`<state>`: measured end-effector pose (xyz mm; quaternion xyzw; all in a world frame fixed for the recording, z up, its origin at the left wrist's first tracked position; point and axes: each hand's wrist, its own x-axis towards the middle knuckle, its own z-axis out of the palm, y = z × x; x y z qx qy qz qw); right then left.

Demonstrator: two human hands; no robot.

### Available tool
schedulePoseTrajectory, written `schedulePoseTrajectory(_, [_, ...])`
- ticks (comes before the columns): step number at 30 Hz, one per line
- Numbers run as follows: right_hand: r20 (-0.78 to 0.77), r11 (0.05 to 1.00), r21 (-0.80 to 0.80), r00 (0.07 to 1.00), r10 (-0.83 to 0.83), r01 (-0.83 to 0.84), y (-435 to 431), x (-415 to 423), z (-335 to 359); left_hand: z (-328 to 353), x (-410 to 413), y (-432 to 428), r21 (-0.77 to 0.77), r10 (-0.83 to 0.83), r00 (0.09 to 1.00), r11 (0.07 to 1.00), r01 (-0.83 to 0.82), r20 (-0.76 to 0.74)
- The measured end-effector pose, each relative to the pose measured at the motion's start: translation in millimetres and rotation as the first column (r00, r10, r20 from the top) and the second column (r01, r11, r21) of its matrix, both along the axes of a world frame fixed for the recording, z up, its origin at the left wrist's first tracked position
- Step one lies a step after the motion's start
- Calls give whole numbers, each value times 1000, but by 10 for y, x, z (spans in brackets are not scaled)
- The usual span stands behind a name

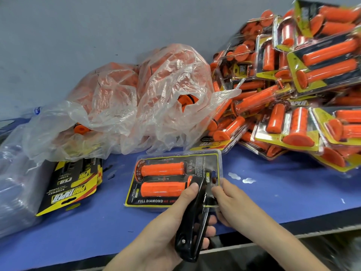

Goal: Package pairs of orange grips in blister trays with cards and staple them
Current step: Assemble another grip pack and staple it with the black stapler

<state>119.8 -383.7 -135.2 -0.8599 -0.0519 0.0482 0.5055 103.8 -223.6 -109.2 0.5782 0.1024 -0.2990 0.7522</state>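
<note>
Gripping the black stapler, the left hand sets its nose over the blister pack on the counter; the right hand pinches the pack's right edge.

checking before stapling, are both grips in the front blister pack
In: two orange grips lie side by side inside the blister pack.
</note>
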Motion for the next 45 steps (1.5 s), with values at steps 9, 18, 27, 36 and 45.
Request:
schedulePoseTrajectory(9, [-253, 995, 94, 967, -11, 36, 46, -61, 199, 63, 45, 3, 17, 0, 1000, 1000, 0, -8])
schedulePoseTrajectory(18, [-319, 980, 183, 948, -17, 79, 43, 1, 236, 39, 82, 55, 20, -61, 996, 998, 60, 60])
schedulePoseTrajectory(27, [-320, 937, 347, 944, 74, 44, 26, -38, 190, 45, 85, 505, 240, -33, 999, 970, 39, -26])
schedulePoseTrajectory(36, [-304, 828, 534, 953, 1, 170, 138, -111, 227, 414, -111, 1609, 790, -187, 967, 612, -25, 175])
schedulePoseTrajectory(45, [-268, 763, 597, 958, -101, 248, 251, -170, 334, 321, -14, 1603, 596, -524, 411, 251, -763, 746])
